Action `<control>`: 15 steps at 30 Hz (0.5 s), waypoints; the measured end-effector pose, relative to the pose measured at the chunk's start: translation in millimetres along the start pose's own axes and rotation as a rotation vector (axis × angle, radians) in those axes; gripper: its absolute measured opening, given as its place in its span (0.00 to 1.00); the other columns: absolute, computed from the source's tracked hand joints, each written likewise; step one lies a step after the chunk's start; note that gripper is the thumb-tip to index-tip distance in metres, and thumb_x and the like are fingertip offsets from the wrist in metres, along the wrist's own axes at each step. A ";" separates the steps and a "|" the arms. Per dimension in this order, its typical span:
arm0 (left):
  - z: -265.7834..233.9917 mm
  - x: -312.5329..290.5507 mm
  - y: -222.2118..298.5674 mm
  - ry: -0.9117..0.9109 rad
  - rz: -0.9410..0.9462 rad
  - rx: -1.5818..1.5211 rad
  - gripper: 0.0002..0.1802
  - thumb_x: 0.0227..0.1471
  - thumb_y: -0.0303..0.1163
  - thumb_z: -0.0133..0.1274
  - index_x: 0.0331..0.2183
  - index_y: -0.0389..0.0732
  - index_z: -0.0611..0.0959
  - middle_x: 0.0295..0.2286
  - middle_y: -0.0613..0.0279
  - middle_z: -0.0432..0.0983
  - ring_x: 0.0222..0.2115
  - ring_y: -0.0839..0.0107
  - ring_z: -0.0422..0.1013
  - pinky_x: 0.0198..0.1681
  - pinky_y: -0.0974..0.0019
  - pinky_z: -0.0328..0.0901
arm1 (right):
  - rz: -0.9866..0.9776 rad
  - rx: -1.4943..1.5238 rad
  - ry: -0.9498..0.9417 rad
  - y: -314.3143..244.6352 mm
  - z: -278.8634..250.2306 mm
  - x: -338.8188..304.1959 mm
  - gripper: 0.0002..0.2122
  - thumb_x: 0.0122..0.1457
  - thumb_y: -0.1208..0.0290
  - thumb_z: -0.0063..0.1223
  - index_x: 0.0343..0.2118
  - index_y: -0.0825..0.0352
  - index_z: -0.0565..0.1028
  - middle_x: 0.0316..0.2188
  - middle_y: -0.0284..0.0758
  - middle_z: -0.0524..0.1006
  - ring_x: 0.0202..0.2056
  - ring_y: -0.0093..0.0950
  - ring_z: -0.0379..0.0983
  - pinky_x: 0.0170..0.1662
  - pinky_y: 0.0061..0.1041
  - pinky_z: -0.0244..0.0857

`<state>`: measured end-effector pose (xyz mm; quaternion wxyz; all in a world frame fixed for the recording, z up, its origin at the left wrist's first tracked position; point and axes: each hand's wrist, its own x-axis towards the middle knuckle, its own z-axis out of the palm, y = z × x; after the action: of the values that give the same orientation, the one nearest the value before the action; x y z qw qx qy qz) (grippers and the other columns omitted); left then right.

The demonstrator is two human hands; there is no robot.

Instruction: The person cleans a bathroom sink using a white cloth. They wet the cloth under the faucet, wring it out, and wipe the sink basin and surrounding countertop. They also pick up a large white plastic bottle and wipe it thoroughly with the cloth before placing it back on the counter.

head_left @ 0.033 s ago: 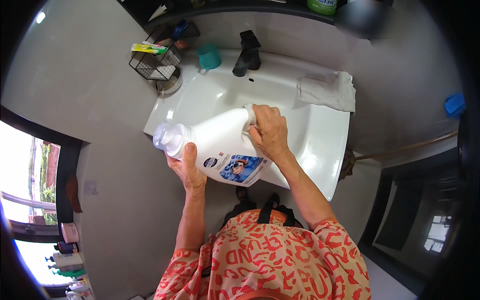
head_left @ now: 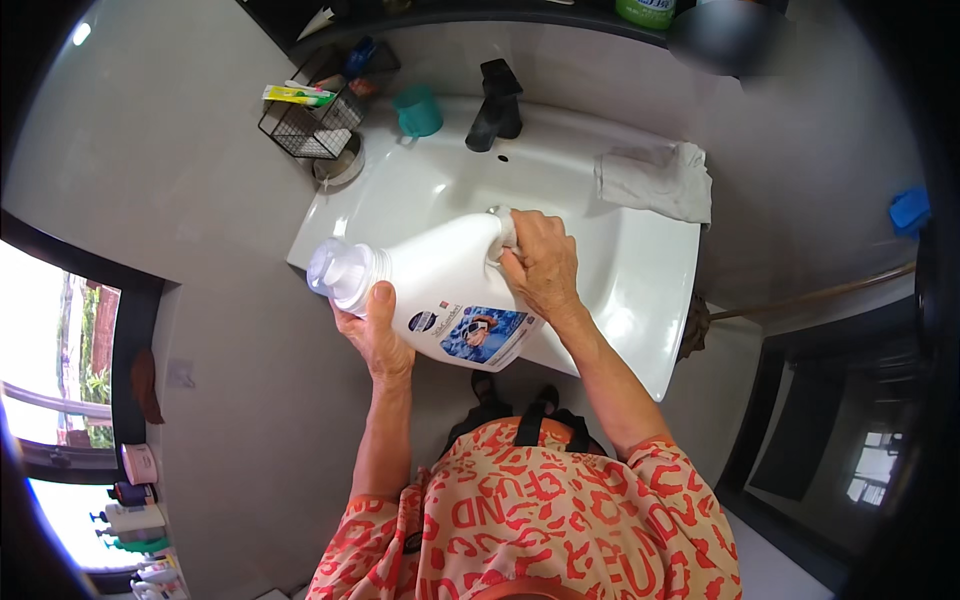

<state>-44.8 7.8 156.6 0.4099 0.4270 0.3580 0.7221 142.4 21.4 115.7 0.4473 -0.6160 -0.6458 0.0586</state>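
A large white laundry detergent bottle (head_left: 440, 270) lies tilted over the front of the washbasin, its clear cap (head_left: 340, 272) pointing left and its blue picture label facing up. My left hand (head_left: 378, 335) supports it below the neck, thumb on top and the other fingers hidden underneath. On the handle side, my right hand (head_left: 545, 262) is closed around the bottle's edge. A whitish, rough-looking bit shows beside those fingers; I cannot tell whether it is cloth or part of the handle.
The white washbasin (head_left: 640, 290) has a black faucet (head_left: 495, 105) at its back. A teal cup (head_left: 417, 112) and a wire basket (head_left: 318, 125) with toothpaste stand at the left rear. A grey-white cloth (head_left: 655, 182) drapes over the right rim.
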 end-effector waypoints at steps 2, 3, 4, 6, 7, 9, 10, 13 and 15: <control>5.3 1.1 0.8 0.027 0.013 0.006 0.29 0.45 0.36 0.58 0.47 0.35 0.68 0.38 0.57 0.71 0.36 0.68 0.71 0.41 0.64 0.68 | 0.117 -0.044 -0.023 6.1 6.2 -5.9 0.20 0.42 0.68 0.56 0.43 0.61 0.70 0.40 0.31 0.71 0.39 0.36 0.66 0.34 0.35 0.58; 5.1 0.8 1.3 0.019 0.012 0.005 0.29 0.45 0.35 0.58 0.47 0.35 0.68 0.38 0.58 0.71 0.36 0.69 0.71 0.42 0.64 0.68 | 0.159 -0.058 -0.027 8.1 7.6 -9.6 0.20 0.43 0.68 0.56 0.43 0.61 0.70 0.40 0.32 0.71 0.40 0.36 0.66 0.35 0.36 0.59; 4.8 1.1 1.5 0.009 0.009 0.005 0.28 0.45 0.35 0.58 0.47 0.35 0.68 0.38 0.58 0.71 0.37 0.69 0.71 0.42 0.64 0.68 | 0.204 -0.072 -0.030 9.2 8.1 -12.6 0.20 0.43 0.68 0.56 0.43 0.61 0.70 0.40 0.32 0.71 0.40 0.37 0.66 0.36 0.37 0.59; 5.5 0.8 0.5 0.001 0.015 0.013 0.28 0.46 0.34 0.58 0.47 0.36 0.67 0.38 0.58 0.71 0.37 0.69 0.70 0.42 0.64 0.67 | 0.333 -0.047 -0.079 9.8 7.1 -16.6 0.20 0.45 0.67 0.55 0.44 0.61 0.70 0.41 0.34 0.71 0.41 0.40 0.65 0.40 0.39 0.60; 7.0 0.2 -0.7 0.004 0.024 0.020 0.28 0.46 0.33 0.57 0.48 0.36 0.67 0.38 0.59 0.71 0.37 0.70 0.70 0.43 0.65 0.67 | 0.397 -0.035 -0.103 10.0 5.9 -18.2 0.19 0.46 0.67 0.54 0.44 0.61 0.70 0.41 0.34 0.71 0.42 0.41 0.65 0.42 0.40 0.60; 12.1 -1.5 -1.5 0.018 0.035 0.043 0.27 0.47 0.33 0.57 0.48 0.36 0.67 0.38 0.59 0.71 0.38 0.70 0.70 0.43 0.65 0.67 | 0.448 0.053 -0.119 15.1 3.1 -22.5 0.20 0.49 0.65 0.50 0.47 0.63 0.68 0.44 0.40 0.69 0.43 0.43 0.65 0.46 0.41 0.60; 15.1 -2.1 1.1 0.033 0.043 0.062 0.28 0.47 0.33 0.57 0.48 0.37 0.67 0.39 0.59 0.70 0.38 0.70 0.70 0.43 0.65 0.67 | 0.469 0.102 -0.127 17.9 2.7 -24.7 0.21 0.50 0.64 0.49 0.48 0.64 0.68 0.45 0.42 0.69 0.44 0.44 0.65 0.48 0.41 0.59; 22.6 1.4 4.2 0.056 0.016 0.020 0.30 0.45 0.29 0.59 0.49 0.37 0.66 0.40 0.60 0.69 0.39 0.70 0.68 0.46 0.65 0.63 | 0.463 0.364 -0.075 44.3 9.9 -46.4 0.23 0.53 0.63 0.43 0.52 0.69 0.65 0.48 0.50 0.66 0.48 0.47 0.61 0.52 0.40 0.56; 21.9 2.8 6.8 0.073 0.003 -0.002 0.30 0.44 0.28 0.59 0.49 0.37 0.66 0.40 0.60 0.69 0.40 0.70 0.67 0.47 0.65 0.62 | 0.339 0.416 0.018 38.1 17.0 -60.1 0.23 0.55 0.64 0.40 0.53 0.71 0.63 0.50 0.53 0.63 0.51 0.49 0.59 0.54 0.40 0.53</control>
<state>-27.7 11.2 171.7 0.3957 0.4004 0.3715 0.7383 150.1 -12.5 51.4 0.5538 -0.6107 -0.5035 0.2584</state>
